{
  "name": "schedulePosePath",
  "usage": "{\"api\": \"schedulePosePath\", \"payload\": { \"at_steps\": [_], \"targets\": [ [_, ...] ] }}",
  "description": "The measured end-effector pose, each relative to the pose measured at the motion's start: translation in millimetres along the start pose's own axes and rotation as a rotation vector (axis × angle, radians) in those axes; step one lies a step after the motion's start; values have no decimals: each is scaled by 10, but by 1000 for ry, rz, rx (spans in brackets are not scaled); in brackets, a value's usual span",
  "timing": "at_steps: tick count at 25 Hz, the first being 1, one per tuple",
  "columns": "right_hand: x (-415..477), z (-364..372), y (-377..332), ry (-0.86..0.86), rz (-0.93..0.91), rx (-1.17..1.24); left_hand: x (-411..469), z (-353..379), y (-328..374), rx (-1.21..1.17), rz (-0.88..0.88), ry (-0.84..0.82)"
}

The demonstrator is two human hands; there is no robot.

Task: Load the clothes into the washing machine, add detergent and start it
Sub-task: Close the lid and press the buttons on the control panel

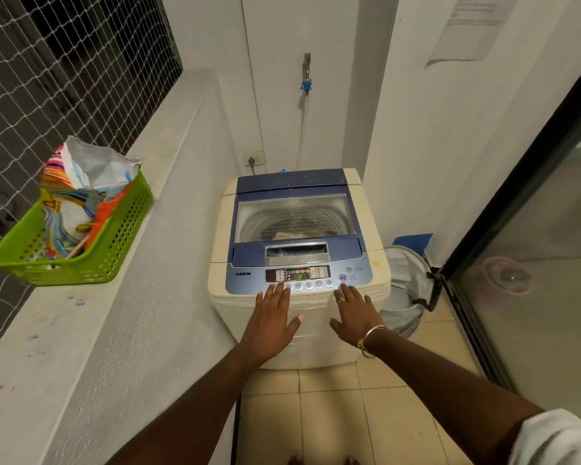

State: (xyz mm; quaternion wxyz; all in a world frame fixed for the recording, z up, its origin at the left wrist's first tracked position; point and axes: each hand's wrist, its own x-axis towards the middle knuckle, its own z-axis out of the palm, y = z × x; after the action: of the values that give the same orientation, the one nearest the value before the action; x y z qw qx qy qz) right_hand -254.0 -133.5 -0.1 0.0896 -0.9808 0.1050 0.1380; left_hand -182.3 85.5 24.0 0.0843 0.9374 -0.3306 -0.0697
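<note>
washer [220,236] panel [249,281]: "TurboDrum", dark letters, left of display | display [301,276]: one lit green character, reads like "F" | button labels: too small to read | detergent bag [71,209]: yellow "di", rest hidden | paper [473,21] on wall: print too blurred to read

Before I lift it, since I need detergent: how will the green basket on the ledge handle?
The green basket is perforated plastic, so it probably flexes. The opened detergent bag stands tall at its far end, so the load may tip that way. The bag's crumpled top looks floppy.
</note>
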Motion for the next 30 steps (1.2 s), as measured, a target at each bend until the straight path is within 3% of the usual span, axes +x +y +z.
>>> {"api": "schedulePosePath", "payload": {
  "at_steps": [9, 30],
  "targets": [
    [-407, 94, -244, 83, -73, -64, -380, 128, -32, 6, -36, -51],
    [-487, 158, -302, 48, -89, -61, -494, 206, 67, -14, -48, -61]
  ]
}}
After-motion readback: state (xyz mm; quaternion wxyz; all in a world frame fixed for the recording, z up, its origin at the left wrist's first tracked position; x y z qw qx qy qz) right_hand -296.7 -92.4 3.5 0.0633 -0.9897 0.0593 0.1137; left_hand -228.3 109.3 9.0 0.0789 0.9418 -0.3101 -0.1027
